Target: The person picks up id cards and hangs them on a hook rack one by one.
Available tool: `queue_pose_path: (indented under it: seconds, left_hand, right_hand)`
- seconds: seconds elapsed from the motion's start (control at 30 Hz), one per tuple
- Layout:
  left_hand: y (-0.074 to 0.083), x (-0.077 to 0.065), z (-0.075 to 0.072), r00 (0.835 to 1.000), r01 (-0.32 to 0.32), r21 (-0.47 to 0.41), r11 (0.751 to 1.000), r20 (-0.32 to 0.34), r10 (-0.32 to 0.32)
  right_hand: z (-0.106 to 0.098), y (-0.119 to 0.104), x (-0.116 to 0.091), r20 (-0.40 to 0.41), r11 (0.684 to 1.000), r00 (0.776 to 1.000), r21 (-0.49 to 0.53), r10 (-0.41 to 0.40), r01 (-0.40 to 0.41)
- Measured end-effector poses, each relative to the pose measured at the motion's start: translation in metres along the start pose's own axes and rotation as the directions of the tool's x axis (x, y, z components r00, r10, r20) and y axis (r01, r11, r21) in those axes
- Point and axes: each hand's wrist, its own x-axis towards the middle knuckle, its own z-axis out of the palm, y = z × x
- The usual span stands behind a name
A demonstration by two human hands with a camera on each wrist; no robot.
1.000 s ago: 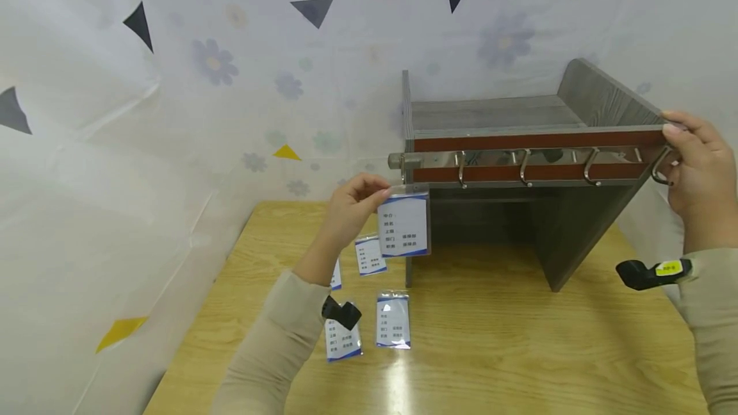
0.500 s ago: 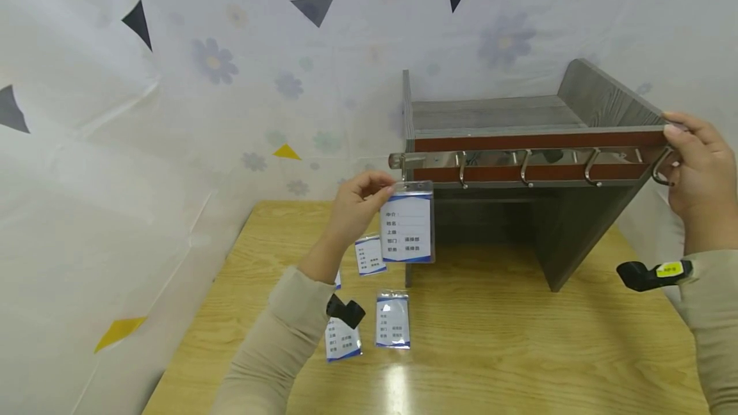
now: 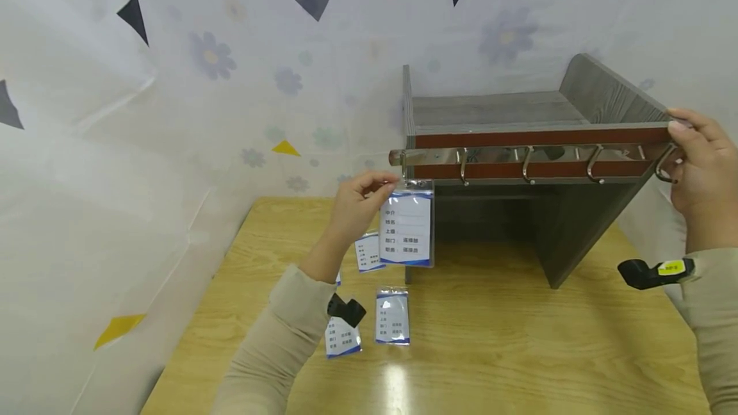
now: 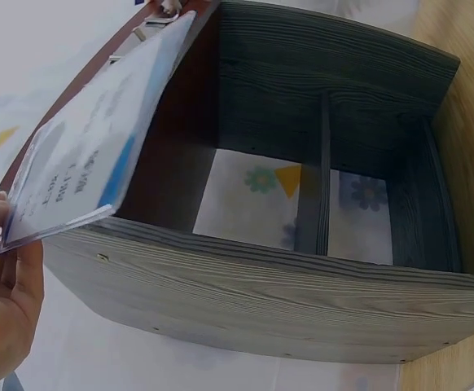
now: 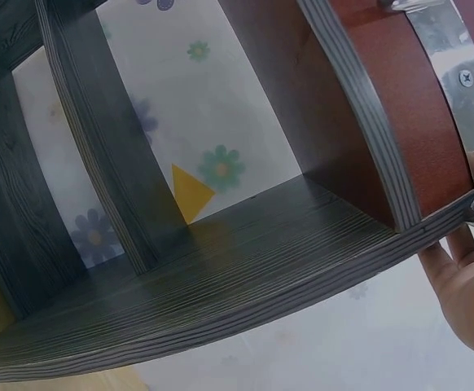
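Note:
In the head view my left hand [image 3: 360, 207] pinches the upper left corner of a clear badge holder [image 3: 406, 226] with a blue-edged white card inside. It hangs upright just below the leftmost hook [image 3: 403, 168] of a metal hook rail [image 3: 496, 156]. Whether the holder's slot is on that hook cannot be told. The left wrist view shows the badge from the side, its lower edge between thumb and fingers. My right hand [image 3: 703, 162] grips the right front corner of the grey wooden shelf [image 3: 611, 98], beside the rightmost hook [image 3: 664, 165].
Several more badges lie on the wooden table [image 3: 490, 351] left of the shelf, including one in front [image 3: 392, 317] and one behind [image 3: 369, 252]. Another [image 3: 343, 338] is partly covered by the left wrist camera [image 3: 346, 310]. A patterned sheet [image 3: 248, 82] hangs behind.
My left hand has brought the badge slightly to the right, under the leftmost hook, and the card faces the view more squarely. The right hand keeps its hold on the shelf.

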Motion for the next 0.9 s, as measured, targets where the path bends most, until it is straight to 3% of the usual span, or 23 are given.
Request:
queue_pose_path:
  seconds: [0.23,0.53,0.73,0.9]
  left_hand:
    - [-0.015,0.003,0.003,0.999,-0.009,0.02,1.0,-0.051,0.01]
    - [-0.015,0.003,0.005,0.995,-0.043,0.056,0.998,-0.084,0.048]
    - [-0.014,0.003,0.007,0.982,-0.168,0.127,0.978,-0.067,0.177]
    - [-0.02,0.004,0.009,0.941,-0.325,0.177,0.929,-0.042,0.337]
  right_hand:
    - [0.001,0.0,0.001,0.0,0.999,1.0,0.02,-0.028,0.028]
    - [0.001,0.0,0.002,0.005,1.0,1.0,0.024,-0.018,0.018]
    - [0.0,-0.001,0.001,0.009,0.999,1.0,0.034,-0.024,0.023]
    - [-0.002,-0.003,0.001,-0.013,1.0,1.0,0.015,-0.018,0.018]
